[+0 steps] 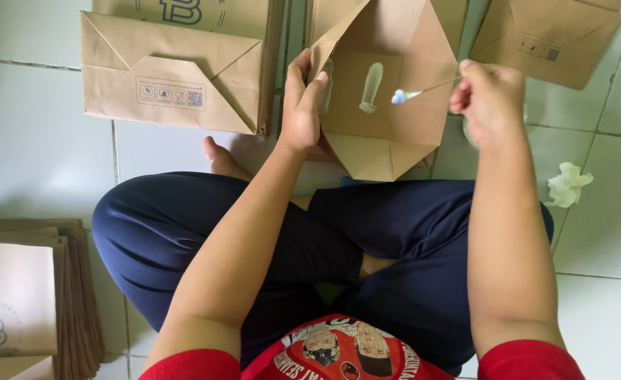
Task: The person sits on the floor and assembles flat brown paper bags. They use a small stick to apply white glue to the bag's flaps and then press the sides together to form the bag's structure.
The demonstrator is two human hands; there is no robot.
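Closest to the viewer is a red shirt [338, 352] with a round printed picture, and below it the crossed legs in dark blue trousers [254, 239] of a person sitting on the white tiled floor [36, 134]. One bare foot [220, 158] pokes out beyond the left knee.

Along the floor's far edge lies a row of flat brown paper bags [177, 74], folded bottoms up; another one [546, 35] sits toward the far right corner. At the near left corner a thick stack of finished bags [29, 295] stands on edge.

Between the knees and that far row, the person holds up an open brown paper bag [388, 119], its bottom flaps spread wide, with pale streaks of glue on the inner panel. The left hand [303, 105] has its grip clamped on the bag's left flap, thumb on the inside, fingers behind.

The right hand [486, 95] has its grip pinched together on a thin stick [430, 88], whose white, glue-tipped end hovers just over the right side of the panel.

A crumpled white tissue [567, 184] lies on the floor near the right edge, beside the right forearm.
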